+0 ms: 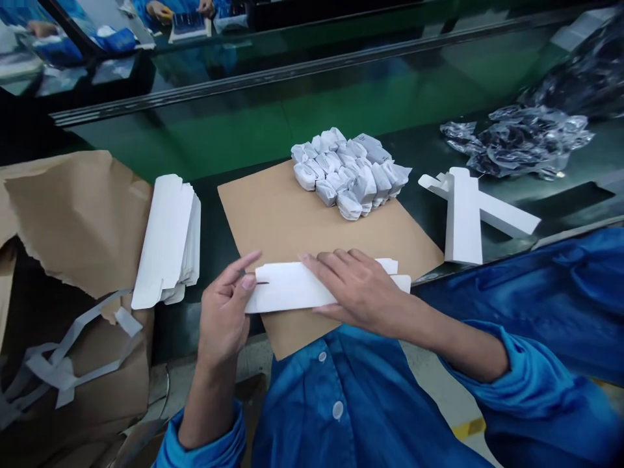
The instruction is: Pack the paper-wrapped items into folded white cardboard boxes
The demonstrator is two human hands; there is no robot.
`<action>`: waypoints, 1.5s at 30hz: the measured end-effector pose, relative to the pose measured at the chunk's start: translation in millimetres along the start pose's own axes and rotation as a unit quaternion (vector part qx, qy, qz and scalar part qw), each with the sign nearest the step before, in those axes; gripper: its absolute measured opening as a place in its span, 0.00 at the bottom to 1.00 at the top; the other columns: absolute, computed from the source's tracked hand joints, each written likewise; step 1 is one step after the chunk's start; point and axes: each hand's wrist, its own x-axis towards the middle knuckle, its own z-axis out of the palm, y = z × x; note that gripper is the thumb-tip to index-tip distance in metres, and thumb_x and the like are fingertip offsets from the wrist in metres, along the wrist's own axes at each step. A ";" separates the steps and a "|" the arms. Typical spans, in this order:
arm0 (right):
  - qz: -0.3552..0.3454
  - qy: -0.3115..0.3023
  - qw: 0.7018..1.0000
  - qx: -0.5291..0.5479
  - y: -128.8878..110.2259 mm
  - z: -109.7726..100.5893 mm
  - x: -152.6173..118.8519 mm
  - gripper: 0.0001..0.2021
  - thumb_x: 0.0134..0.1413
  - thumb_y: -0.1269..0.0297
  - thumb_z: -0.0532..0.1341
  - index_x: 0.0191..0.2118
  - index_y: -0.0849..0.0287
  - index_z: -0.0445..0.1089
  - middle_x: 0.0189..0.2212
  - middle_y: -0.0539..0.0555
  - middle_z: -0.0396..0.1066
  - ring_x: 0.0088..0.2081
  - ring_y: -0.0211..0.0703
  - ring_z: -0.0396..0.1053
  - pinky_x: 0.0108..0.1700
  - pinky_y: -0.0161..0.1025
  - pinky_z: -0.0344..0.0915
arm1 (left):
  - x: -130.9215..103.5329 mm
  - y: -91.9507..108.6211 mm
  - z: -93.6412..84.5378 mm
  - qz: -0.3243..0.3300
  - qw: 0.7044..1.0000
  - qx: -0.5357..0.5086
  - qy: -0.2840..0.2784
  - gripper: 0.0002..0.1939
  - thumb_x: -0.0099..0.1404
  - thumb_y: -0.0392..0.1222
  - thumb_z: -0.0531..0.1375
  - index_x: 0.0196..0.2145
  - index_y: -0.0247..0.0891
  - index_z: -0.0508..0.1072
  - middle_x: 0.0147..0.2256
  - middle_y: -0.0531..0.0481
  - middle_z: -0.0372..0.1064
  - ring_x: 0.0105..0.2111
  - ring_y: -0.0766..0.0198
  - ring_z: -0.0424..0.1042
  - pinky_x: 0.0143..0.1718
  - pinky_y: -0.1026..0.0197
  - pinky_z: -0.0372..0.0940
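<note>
A flattened white carton (290, 286) lies crosswise in front of my body, above the near part of a brown cardboard sheet (283, 221). My left hand (227, 305) grips the carton's left end, thumb by the slit at its edge and index finger pointing away from me. Over the carton's right half rests my right hand (358, 286), its fingers closed across the top and hiding part of it. End flaps stick out beyond that hand. Farther back on the sheet sit several small bundles wrapped in white paper (351, 169).
A stack of flat white cartons (166, 240) stands left, beside torn brown paper (82, 221) and white strapping (63, 370). Two formed white boxes (464, 218) lie crossed at right, before crumpled clear plastic (526, 143). Across the green-sided line, another person's hands (158, 12) are at work.
</note>
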 end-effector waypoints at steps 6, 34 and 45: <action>-0.062 0.012 0.995 0.074 26.5 -5.3 -3.7 0.33 0.63 0.55 0.60 0.66 0.68 0.55 0.56 0.66 0.68 0.53 0.55 0.66 0.53 0.51 0.62 | -3.0 13.3 -18.8 -0.084 0.973 0.051 -0.211 0.18 0.59 0.50 0.67 0.42 0.35 0.81 0.30 0.45 0.77 0.22 0.61 0.75 0.22 0.60 0.74; 0.025 0.074 0.994 -0.072 19.9 3.4 -16.9 0.18 0.65 0.70 0.52 0.59 0.65 0.65 0.48 0.64 0.75 0.44 0.54 0.72 0.44 0.48 0.68 | 3.1 5.1 5.0 0.138 0.976 0.158 -0.051 0.13 0.60 0.39 0.64 0.44 0.43 0.77 0.35 0.51 0.78 0.29 0.65 0.77 0.27 0.65 0.71; 0.068 0.031 0.958 0.277 -29.1 14.3 -3.2 0.35 0.63 0.51 0.59 0.69 0.66 0.52 0.60 0.68 0.66 0.57 0.53 0.68 0.53 0.47 0.70 | -18.9 -8.1 54.9 0.186 0.966 0.170 0.058 0.35 0.63 0.53 0.63 0.64 0.43 0.57 0.53 0.41 0.69 0.43 0.55 0.76 0.44 0.53 0.73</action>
